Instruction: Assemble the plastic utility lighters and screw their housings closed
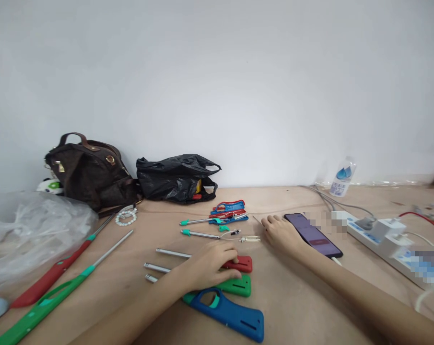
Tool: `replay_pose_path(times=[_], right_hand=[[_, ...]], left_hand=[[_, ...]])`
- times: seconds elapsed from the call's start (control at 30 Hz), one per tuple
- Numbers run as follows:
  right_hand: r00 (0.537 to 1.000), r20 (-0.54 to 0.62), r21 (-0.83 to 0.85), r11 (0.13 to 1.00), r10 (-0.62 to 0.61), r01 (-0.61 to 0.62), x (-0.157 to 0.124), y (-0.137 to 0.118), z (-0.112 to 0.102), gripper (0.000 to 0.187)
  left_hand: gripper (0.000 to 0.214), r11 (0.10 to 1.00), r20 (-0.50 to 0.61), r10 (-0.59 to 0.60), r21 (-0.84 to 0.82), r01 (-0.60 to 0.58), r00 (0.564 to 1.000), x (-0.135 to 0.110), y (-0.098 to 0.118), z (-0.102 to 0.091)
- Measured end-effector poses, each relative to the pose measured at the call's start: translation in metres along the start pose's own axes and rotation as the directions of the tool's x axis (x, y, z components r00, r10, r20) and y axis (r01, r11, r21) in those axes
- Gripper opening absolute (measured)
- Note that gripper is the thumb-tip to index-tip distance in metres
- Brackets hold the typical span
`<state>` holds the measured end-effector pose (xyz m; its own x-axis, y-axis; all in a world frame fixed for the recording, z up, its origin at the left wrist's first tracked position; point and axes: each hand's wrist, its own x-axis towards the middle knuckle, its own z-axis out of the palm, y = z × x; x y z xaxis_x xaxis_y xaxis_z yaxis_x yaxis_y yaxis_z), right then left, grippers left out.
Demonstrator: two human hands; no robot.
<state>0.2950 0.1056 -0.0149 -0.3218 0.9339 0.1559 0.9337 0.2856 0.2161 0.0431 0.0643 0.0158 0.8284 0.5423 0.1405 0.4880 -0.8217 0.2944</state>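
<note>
My left hand (215,263) lies palm down over a row of gas lighters with metal tubes. Its fingers rest on the red lighter (244,264), and the thumb is apart from them, near the green lighter (238,286). Closest to me is the blue lighter (234,314), partly under my wrist. My right hand (279,233) is flat on the table, its fingers spread beside the phone. A thin rod (256,219) shows by its fingertips; whether it is touched I cannot tell. Beyond my left hand lie a loose lighter tube (202,234), a clear part (251,238) and opened lighter shells (229,208).
Two long lighters, red (51,275) and green (46,309), lie at left by a clear plastic bag (33,235). A brown bag (90,175), black plastic bag (170,179) and bracelet (126,217) are behind. Right: phone (313,235), power strip (378,247), bottle (342,177).
</note>
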Motion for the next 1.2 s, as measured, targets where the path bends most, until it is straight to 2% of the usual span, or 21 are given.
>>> replay_pose_path(times=[0.07, 0.2, 0.3, 0.4, 0.53, 0.63, 0.77, 1.0, 1.2], right_hand=[[1.000, -0.023, -0.009, 1.000, -0.006, 0.006, 0.003, 0.000, -0.004, 0.024], [0.998, -0.052, -0.005, 0.999, -0.044, 0.044, 0.007, -0.007, -0.013, 0.022], [0.996, -0.069, 0.003, 0.998, -0.062, 0.062, 0.011, -0.013, -0.017, 0.020], [0.994, -0.085, 0.020, 0.997, -0.075, 0.077, 0.019, -0.015, -0.017, 0.020], [0.989, -0.098, 0.087, 0.989, -0.108, 0.117, 0.036, -0.017, -0.015, 0.021], [0.985, -0.090, 0.132, 0.978, -0.149, 0.160, 0.049, -0.021, -0.012, 0.022], [0.986, -0.089, 0.151, 0.976, -0.143, 0.155, 0.063, -0.029, -0.007, 0.019], [0.985, -0.099, 0.261, 0.951, -0.142, 0.164, 0.074, -0.028, -0.002, 0.012], [0.987, -0.115, 0.429, 0.890, -0.115, 0.153, 0.080, -0.017, 0.000, 0.011]], left_hand=[[0.039, 1.000, 0.025, 0.001, -0.017, 0.000, 1.000, -0.002, 0.008, -0.004], [0.086, 0.995, 0.059, 0.074, -0.066, -0.070, 0.995, -0.013, 0.020, -0.007], [0.104, 0.998, 0.127, 0.047, -0.054, -0.040, 0.991, -0.023, 0.024, -0.003], [0.101, 0.999, 0.184, -0.024, -0.029, 0.029, 0.983, -0.025, 0.027, 0.004], [0.096, 0.996, 0.193, -0.094, 0.006, 0.094, 0.977, -0.019, 0.031, 0.014], [0.095, 0.996, 0.161, -0.092, 0.001, 0.093, 0.983, -0.012, 0.033, 0.018], [0.095, 0.995, 0.136, -0.104, 0.004, 0.104, 0.985, -0.005, 0.034, 0.023], [0.094, 0.996, 0.086, -0.084, 0.000, 0.084, 0.993, -0.004, 0.033, 0.024], [0.059, 0.995, -0.057, -0.082, 0.045, 0.084, 0.995, -0.002, 0.025, 0.008]])
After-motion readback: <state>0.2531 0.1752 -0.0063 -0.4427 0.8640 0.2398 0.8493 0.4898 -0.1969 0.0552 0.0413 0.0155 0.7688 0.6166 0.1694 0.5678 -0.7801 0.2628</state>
